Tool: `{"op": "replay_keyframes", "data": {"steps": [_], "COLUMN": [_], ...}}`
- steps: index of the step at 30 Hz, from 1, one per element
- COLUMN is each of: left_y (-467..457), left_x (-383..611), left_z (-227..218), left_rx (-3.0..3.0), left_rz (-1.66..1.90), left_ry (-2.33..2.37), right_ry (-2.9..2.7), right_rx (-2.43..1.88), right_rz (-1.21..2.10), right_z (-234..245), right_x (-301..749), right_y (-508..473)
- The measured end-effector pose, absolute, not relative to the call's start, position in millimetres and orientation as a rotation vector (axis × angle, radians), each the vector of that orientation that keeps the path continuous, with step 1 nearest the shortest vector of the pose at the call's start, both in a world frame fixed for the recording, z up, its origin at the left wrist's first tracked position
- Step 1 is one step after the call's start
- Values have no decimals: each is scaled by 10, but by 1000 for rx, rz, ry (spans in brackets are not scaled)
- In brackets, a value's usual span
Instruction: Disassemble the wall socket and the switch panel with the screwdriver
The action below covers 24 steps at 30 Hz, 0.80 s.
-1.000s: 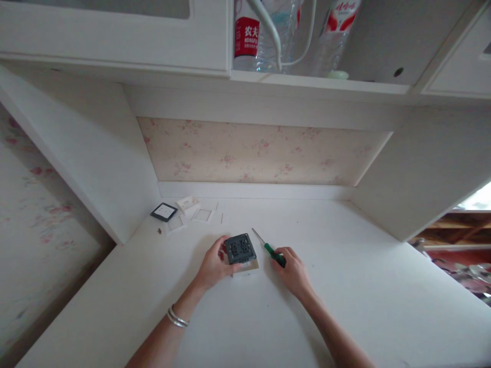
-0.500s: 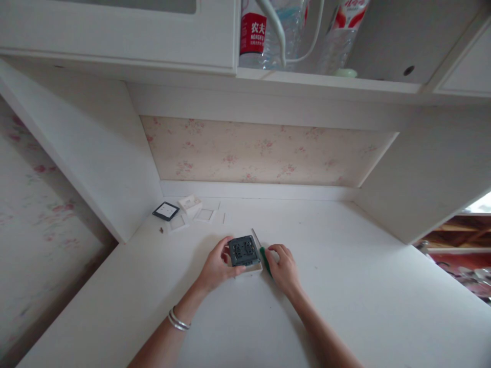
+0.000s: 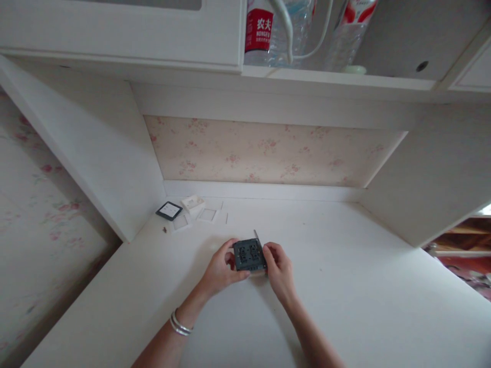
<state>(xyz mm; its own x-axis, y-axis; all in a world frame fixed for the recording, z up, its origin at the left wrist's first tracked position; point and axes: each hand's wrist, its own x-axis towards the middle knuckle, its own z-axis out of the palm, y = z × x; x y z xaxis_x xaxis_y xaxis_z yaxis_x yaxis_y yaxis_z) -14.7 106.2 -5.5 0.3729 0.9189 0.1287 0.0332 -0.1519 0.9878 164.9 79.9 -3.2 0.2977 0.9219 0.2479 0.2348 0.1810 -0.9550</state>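
Note:
A dark grey, square wall socket (image 3: 250,254) without a cover plate is held above the table, its inner parts facing up. My left hand (image 3: 221,266) grips its left side, thumb along the near edge and fingers at the far left corner. At the right edge my right hand (image 3: 279,267) is closed, fingertips against the socket. Beneath it, part of a white box (image 3: 258,274) shows. A screwdriver's metal shaft (image 3: 256,235) sticks out past the far right corner; its green handle is hidden by the socket and right hand.
At the back left of the white table (image 3: 345,286) lie a black-framed plate (image 3: 169,210), a white box-like part (image 3: 192,204), clear frames (image 3: 207,214) and small brown bits (image 3: 164,230). Overhead, a shelf (image 3: 337,81) holds plastic bottles (image 3: 259,31) and a white cable (image 3: 288,33).
My right hand has moved left from the screwdriver handle onto the socket's right edge. The screwdriver seems to have stayed in place. The view has shifted slightly.

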Motion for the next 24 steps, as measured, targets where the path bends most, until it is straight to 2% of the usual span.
{"op": "replay_keyframes", "data": {"steps": [7,18,24], "left_y": [1044,1071,1073], "left_x": [-134,-135,-137], "left_z": [13,-75,-75], "left_rx": [1470,1493,1483], "left_rz": [1008,967,995], "left_ry": [848,846,865], "right_ry": [-1124,-1056,-943], "right_rx": [-1201,-1171,-1023], "right_rz": [1059,1208,1395], "right_z": [-112,-56,19], "right_x": [1649,1752,1751], "right_y": [796,785,745]}}
